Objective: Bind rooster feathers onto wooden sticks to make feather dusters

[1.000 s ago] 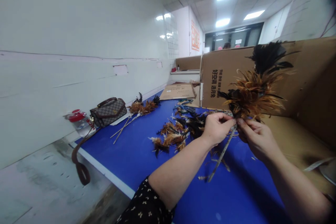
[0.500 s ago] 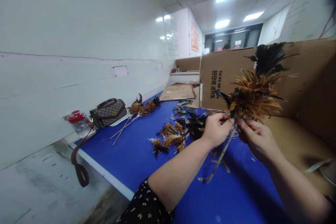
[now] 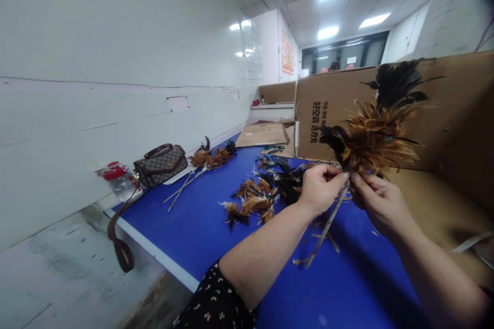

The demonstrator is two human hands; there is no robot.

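A feather duster with brown plumes and a black tuft on top is held upright over the blue table. My left hand pinches it where the lowest feathers meet the thin stick. Close beside, my right hand has its thumb and fingers closed at the same spot. Dark feathers stick out on the left side, just above my left fingertips. What exactly lies between the fingertips is hidden. Loose brown and black feather bunches lie left of my hands.
Two feathered sticks lie farther left, near a checked handbag and a red-lidded bottle. A large cardboard box stands behind and to the right. Flat cardboard rests at the table's far end.
The dark feathers left of the stick have spread and now stand more upright. Both hands stay nearly in place, still pinching at the base of the plumes.
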